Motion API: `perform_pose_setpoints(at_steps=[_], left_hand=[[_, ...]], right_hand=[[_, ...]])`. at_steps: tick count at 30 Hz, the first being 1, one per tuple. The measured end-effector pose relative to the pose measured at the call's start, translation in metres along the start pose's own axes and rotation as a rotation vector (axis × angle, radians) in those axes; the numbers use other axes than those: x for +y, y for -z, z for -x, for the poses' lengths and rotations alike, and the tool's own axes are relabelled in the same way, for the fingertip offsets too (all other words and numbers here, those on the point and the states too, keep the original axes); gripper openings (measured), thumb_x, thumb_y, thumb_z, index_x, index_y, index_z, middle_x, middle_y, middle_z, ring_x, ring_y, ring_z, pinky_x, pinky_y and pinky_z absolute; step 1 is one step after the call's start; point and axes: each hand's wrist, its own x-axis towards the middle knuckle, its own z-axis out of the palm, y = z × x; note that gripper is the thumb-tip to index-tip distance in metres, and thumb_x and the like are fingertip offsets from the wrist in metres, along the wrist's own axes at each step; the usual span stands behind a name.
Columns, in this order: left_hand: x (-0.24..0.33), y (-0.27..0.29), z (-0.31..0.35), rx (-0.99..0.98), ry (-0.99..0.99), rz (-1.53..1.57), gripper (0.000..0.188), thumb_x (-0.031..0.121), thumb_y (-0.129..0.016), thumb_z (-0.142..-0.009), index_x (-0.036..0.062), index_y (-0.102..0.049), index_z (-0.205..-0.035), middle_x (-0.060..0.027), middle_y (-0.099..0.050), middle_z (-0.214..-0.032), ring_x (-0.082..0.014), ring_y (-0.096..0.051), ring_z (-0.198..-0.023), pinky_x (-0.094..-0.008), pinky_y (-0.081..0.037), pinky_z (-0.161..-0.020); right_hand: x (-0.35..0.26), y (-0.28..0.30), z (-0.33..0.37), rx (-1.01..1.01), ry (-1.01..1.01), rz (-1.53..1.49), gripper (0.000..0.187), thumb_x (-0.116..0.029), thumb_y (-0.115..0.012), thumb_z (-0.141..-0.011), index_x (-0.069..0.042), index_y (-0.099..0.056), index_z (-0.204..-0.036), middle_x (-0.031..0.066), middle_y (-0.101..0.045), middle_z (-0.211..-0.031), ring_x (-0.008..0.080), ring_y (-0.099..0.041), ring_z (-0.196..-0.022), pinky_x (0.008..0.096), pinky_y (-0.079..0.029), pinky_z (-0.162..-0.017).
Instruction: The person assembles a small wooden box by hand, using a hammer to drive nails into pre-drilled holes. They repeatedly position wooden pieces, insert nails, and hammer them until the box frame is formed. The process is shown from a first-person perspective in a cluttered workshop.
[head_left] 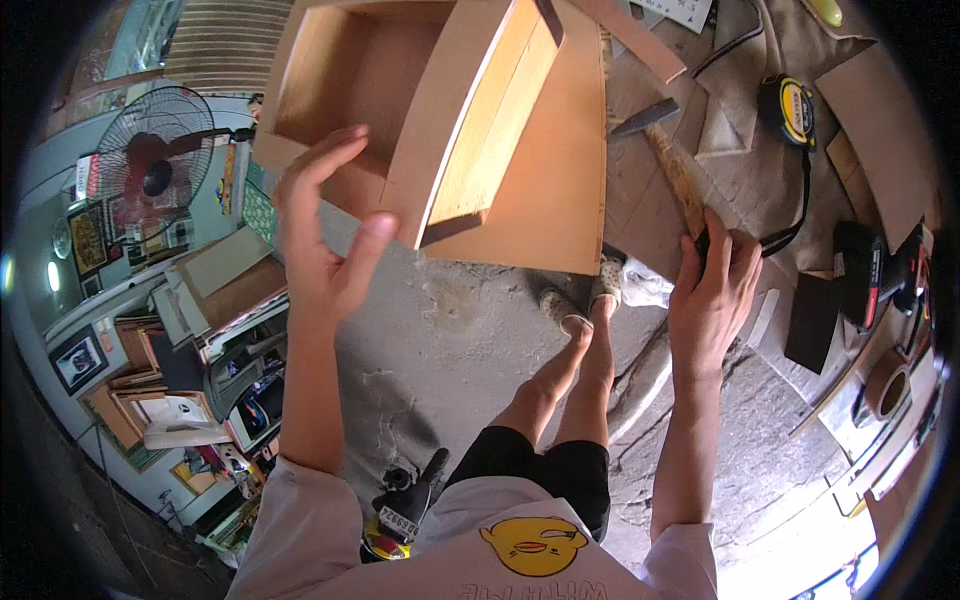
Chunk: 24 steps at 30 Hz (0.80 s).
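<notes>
Right hand point(712, 295) grips a metal-headed, wooden-handled hammer point(672, 170); left hand point(325, 250), fingers spread and curved, is by a smooth, angular wooden box point(430, 130).

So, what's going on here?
A person is at a wooden box with an open compartment. The right hand has its fingers around the handle end of a hammer. The left hand is open beside the box; whether it touches the wood is hard to tell. A yellow-and-black tape measure lies right of the hammer.
</notes>
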Motion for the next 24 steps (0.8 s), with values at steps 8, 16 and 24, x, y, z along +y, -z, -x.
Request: perform_pose_setpoints(at_steps=[8, 16, 24], left_hand=[[0.006, 0.026, -0.053, -0.635, 0.245, 0.167, 0.059, 0.055, -0.086, -0.071, 0.0044, -0.066, -0.096, -0.01, -0.065, -0.09, -0.0304, -0.061, -0.091, -0.0419, -0.044, -0.088], [-0.009, 0.014, -0.057, -0.567, 0.056, 0.145, 0.054, 0.06, -0.081, -0.074, 0.0113, -0.058, -0.079, -0.0037, -0.053, -0.073, -0.0254, -0.055, -0.073, -0.041, -0.037, -0.069], [-0.013, 0.021, -0.06, -0.669, 0.047, 0.188, 0.044, 0.058, -0.072, -0.086, 0.0156, -0.062, -0.08, 0.002, -0.056, -0.074, -0.0177, -0.054, -0.07, -0.0356, -0.036, -0.065]], right_hand=[[-0.004, 0.035, -0.015, -0.027, 0.019, -0.171, 0.033, -0.014, -0.07, -0.093, -0.008, -0.065, -0.125, 0.0143, -0.056, -0.111, 0.0333, -0.056, -0.099, 0.0468, -0.047, -0.087], [-0.038, 0.029, -0.121, -0.042, 0.102, -0.361, 0.018, -0.001, -0.066, -0.092, -0.003, -0.068, -0.11, 0.0136, -0.061, -0.098, 0.0337, -0.058, -0.092, 0.0447, -0.047, -0.083], [-0.104, -0.045, -0.292, -0.029, 0.217, -0.367, 0.011, 0.003, -0.066, -0.091, 0.0, -0.069, -0.101, 0.0151, -0.065, -0.092, 0.0353, -0.062, -0.088, 0.0431, -0.05, -0.079]])
